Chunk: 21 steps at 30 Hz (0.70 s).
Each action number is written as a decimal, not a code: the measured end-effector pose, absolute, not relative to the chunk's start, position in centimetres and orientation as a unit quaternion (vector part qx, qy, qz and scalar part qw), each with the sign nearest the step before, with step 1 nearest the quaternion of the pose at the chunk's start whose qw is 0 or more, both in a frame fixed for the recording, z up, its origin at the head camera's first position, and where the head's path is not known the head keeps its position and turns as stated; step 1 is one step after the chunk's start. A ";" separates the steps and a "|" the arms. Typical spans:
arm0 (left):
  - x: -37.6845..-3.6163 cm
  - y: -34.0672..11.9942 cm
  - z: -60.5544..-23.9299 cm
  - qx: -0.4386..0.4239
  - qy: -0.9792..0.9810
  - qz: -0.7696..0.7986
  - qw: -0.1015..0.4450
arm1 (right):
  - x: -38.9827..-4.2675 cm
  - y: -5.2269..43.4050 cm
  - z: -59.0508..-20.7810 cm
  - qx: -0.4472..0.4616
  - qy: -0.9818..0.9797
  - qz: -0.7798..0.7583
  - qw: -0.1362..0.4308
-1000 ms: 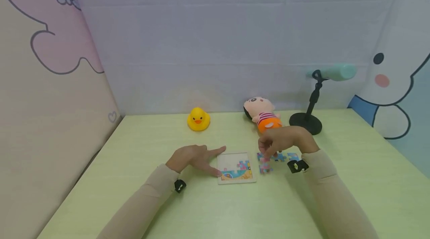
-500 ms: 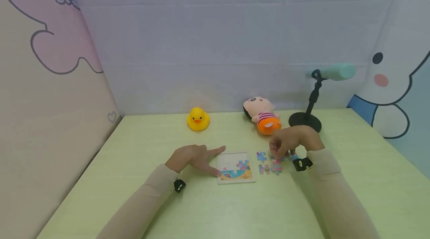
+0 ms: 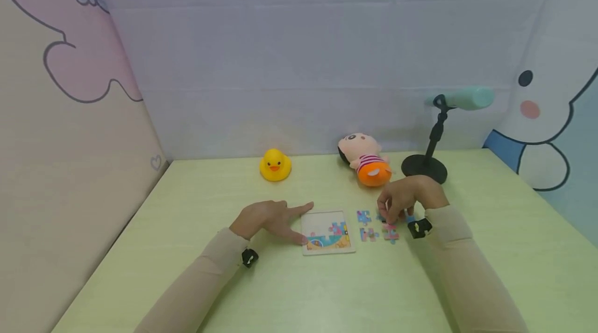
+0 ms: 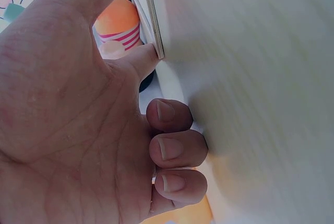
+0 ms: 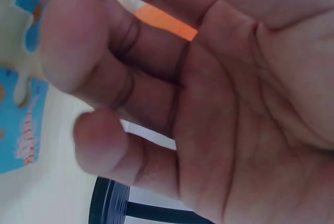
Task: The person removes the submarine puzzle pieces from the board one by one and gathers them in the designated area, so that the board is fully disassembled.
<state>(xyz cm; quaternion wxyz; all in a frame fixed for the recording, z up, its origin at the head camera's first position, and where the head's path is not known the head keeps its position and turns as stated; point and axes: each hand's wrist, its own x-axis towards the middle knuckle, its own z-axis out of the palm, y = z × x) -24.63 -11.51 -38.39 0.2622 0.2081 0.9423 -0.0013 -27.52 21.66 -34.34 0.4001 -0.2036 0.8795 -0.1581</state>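
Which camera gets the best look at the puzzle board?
The head view, since the puzzle board shows its face nearly whole. The left wrist view catches only its edge; the right wrist view doesn't show it.

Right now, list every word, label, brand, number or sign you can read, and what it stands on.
None: no readable word, label, brand or number shows.
Puzzle board: printed picture; any lettering would be too small to read.
Loose puzzle pieces: prints too small or blurred to tell.
Right wristband: pale mark, too small to make out.
Left wall: a heart outline, not text.
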 end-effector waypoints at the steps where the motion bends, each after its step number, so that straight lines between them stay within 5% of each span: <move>1: -24.6 -11.5 -38.4 0.209 0.943 -0.002 0.261 | -27.6 21.7 -34.4 -0.198 0.881 -0.158 0.400; 21: -24.6 -11.5 -38.4 0.214 0.942 -0.006 0.258 | -27.4 21.8 -34.5 -0.201 0.884 -0.156 0.392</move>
